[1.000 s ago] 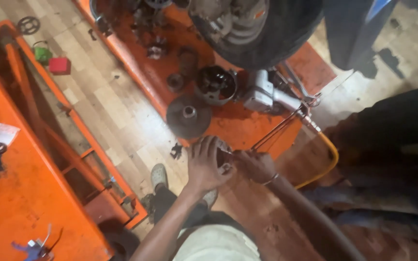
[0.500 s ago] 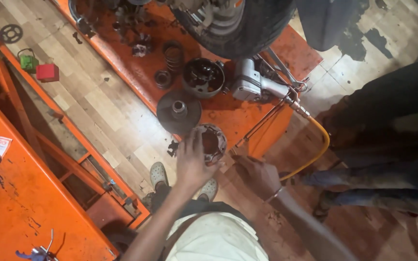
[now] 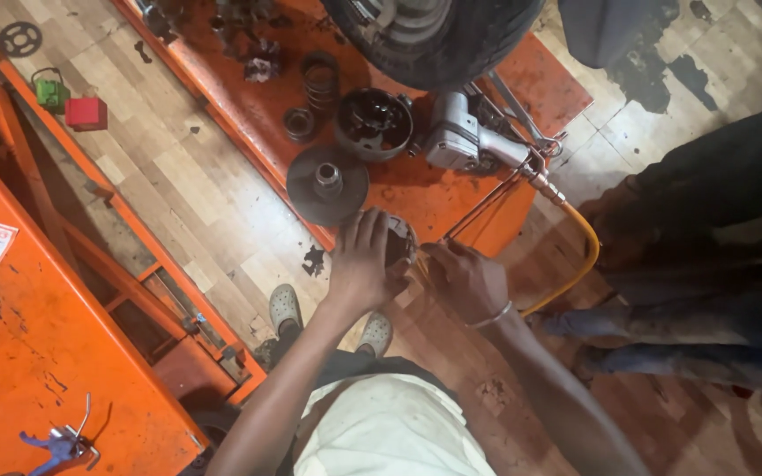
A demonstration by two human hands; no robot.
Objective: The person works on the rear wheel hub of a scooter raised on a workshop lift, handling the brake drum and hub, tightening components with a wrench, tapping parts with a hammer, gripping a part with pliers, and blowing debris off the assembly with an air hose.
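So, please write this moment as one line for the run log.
left hand: holds round metal part | right hand: touches same part | near: dark disc, grey power tool on orange platform

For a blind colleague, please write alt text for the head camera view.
Seen from above, a person's left hand and right hand hold a round metal part over an orange work platform. On the platform lie a dark disc, a drum-shaped housing and a grey air tool with a yellow hose, below a tyre.

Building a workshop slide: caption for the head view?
Both hands, left hand and right hand, grip a round metal part above an orange platform.
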